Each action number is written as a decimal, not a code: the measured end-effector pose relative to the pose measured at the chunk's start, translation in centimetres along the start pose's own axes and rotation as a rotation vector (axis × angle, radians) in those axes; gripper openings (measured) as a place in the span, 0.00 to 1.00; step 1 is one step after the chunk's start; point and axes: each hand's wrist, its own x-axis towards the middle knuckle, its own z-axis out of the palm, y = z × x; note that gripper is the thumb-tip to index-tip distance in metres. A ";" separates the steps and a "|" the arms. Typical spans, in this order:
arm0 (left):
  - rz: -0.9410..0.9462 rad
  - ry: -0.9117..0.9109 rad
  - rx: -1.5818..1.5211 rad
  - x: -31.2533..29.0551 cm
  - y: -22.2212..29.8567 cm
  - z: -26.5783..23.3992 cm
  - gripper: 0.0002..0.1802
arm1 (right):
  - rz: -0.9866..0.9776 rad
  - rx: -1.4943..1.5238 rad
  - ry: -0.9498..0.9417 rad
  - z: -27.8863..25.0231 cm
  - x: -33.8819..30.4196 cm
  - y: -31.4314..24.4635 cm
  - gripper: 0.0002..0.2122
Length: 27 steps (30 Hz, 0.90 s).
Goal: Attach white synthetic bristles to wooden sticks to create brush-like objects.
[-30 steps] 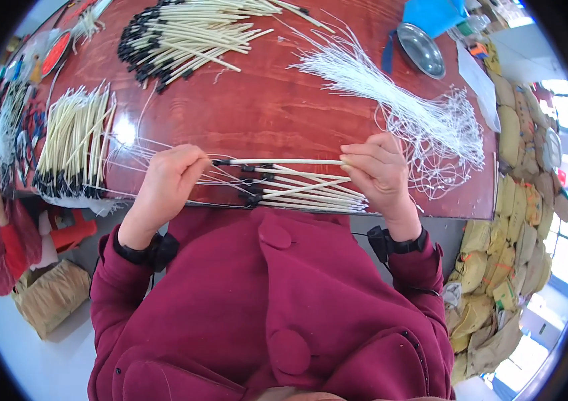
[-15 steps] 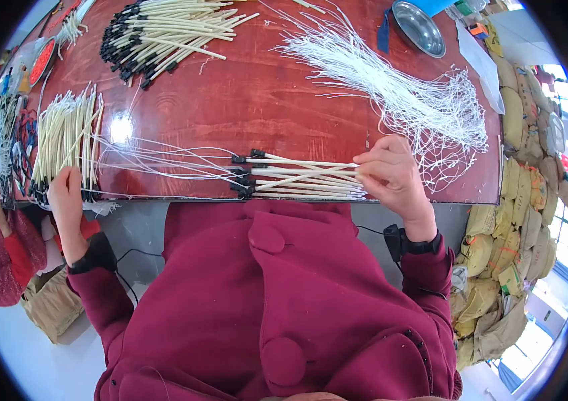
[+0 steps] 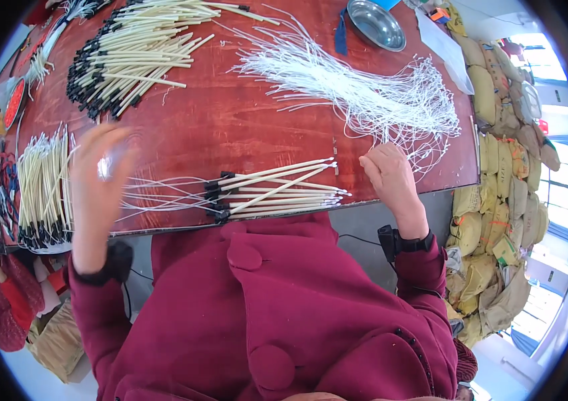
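My left hand (image 3: 100, 174), blurred by motion, is raised over the left of the table with fingers apart and nothing visible in them. Beside it lies a bundle of cream sticks (image 3: 43, 180) with black ends near the table edge. My right hand (image 3: 394, 175) is closed at the near edge of a tangled heap of white strings (image 3: 364, 90); its fingertips are hidden. Between the hands lies a small group of cream sticks (image 3: 277, 190), black ends to the left and white tips to the right. Loose white strings (image 3: 163, 190) run leftward from their black ends.
A larger pile of black-ended sticks (image 3: 137, 57) lies at the far left of the red table (image 3: 244, 127). A metal bowl (image 3: 377, 25) stands far right beside a white sheet (image 3: 444, 50). Stacked sacks (image 3: 497, 194) line the right side. Another person's sleeve (image 3: 20, 301) shows at left.
My left hand has lifted off the left bundle and swung right and away from me. My right hand has left the stick tips and moved to the string heap. The view has shifted.
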 end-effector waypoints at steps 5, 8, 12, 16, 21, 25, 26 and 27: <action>0.463 -0.258 -0.084 8.6 5.9 11.8 0.31 | 0.240 -0.139 -0.042 0.7 0.4 4.7 0.07; 0.517 -0.339 0.026 10.7 7.2 17.0 0.37 | 0.278 -0.259 0.002 0.6 2.3 7.9 0.07; 0.496 -0.376 0.146 12.2 7.4 19.7 0.41 | 0.229 -0.568 0.104 0.2 5.6 14.4 0.13; 0.512 -0.330 0.185 13.3 6.1 20.2 0.42 | 0.193 -0.635 0.157 0.1 8.9 15.1 0.20; 0.428 -0.248 0.154 14.1 7.4 18.6 0.30 | 0.139 -0.471 0.201 0.3 8.7 11.0 0.23; 0.387 -0.266 0.072 14.7 10.5 18.4 0.19 | 0.176 -0.352 0.295 1.3 4.5 11.0 0.21; 0.385 -0.231 0.043 14.9 10.4 19.3 0.15 | 0.175 -0.354 0.295 1.1 4.2 10.3 0.21; 0.383 -0.195 0.015 15.1 10.2 20.2 0.13 | 0.144 -0.336 0.310 1.1 4.0 9.5 0.21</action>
